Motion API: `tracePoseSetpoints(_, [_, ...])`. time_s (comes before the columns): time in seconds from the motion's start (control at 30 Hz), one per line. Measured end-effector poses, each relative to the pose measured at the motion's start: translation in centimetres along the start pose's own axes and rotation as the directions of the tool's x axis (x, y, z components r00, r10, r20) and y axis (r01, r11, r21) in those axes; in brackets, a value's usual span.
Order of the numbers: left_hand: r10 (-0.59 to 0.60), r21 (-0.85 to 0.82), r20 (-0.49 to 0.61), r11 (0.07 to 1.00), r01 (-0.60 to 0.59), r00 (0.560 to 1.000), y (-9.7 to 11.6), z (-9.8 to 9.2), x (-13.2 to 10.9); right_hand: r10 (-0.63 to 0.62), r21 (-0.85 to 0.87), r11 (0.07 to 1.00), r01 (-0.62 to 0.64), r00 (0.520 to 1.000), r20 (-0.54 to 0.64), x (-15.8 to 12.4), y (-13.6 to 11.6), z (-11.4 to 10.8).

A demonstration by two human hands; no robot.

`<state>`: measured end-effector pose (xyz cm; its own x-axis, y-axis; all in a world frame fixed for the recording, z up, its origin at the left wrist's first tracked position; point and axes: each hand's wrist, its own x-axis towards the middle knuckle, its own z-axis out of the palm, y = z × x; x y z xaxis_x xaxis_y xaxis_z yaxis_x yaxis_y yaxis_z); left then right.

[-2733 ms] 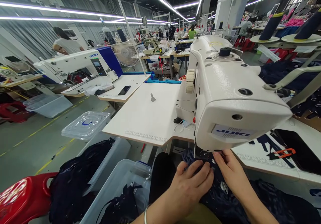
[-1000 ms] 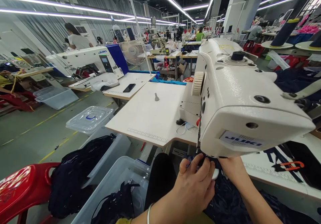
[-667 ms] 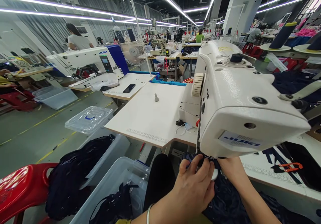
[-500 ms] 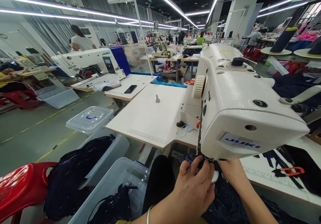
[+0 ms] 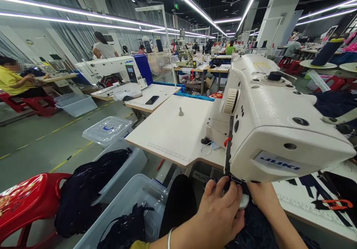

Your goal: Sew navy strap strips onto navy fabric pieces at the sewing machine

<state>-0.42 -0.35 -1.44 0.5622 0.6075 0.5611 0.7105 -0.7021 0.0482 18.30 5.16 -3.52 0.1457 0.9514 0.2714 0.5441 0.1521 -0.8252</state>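
Observation:
A white sewing machine (image 5: pixel 279 118) marked JUKI stands close in front of me, its head turned towards me. Below its needle end, my left hand (image 5: pixel 223 208) has its fingers bent and pressed together on dark navy fabric (image 5: pixel 255 226). A bangle circles that wrist. My right hand (image 5: pixel 262 195) reaches in from the other side of the machine head, which covers its fingers. The navy fabric bunches beneath both hands and hangs down towards my lap. A rounded pale part (image 5: pixel 244 201) shows beside the left fingers.
A white worktable (image 5: pixel 167 130) extends left, with a small grey metal piece (image 5: pixel 181 111) on it. Clear plastic bins (image 5: pixel 125 219) with navy pieces and a red stool (image 5: pixel 36 193) stand at lower left. Orange-handled snips (image 5: pixel 334 204) lie right. A person in yellow (image 5: pixel 13 77) sits far left.
My view has swung slightly left, so surroundings sit further right and the person in yellow shows more. Both hands stay by the needle area, with little visible shift of the fabric.

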Motion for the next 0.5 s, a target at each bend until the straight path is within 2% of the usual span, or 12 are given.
tracePoseSetpoints(0.13, [0.008,-0.003,0.021,1.0,-0.008,1.0,0.1,0.1,0.0,0.037,0.023,0.999,-0.039,0.997,0.064,-0.2,0.1,-0.1])
tracePoseSetpoints(0.33, [0.043,-0.015,0.047,0.999,-0.042,0.998,0.1,-0.5,0.3,0.078,0.1,0.991,-0.084,0.995,0.058,-0.5,-0.2,0.0])
tracePoseSetpoints(0.4, [0.055,-0.046,0.055,0.998,-0.052,0.997,-0.3,0.4,-0.4,0.117,0.113,0.986,-0.12,0.993,0.034,-0.6,-0.3,0.1])
tracePoseSetpoints(0.47, [0.028,-0.123,0.05,0.992,-0.022,0.998,-0.9,2.4,-1.9,0.183,0.13,0.975,-0.18,0.983,-0.008,-1.3,-0.6,0.1])
tracePoseSetpoints(0.5, [-0.046,-0.187,0.018,0.981,0.048,0.999,-1.3,3.8,-3.0,0.228,0.164,0.961,-0.221,0.973,-0.028,-1.9,-0.8,-0.1])
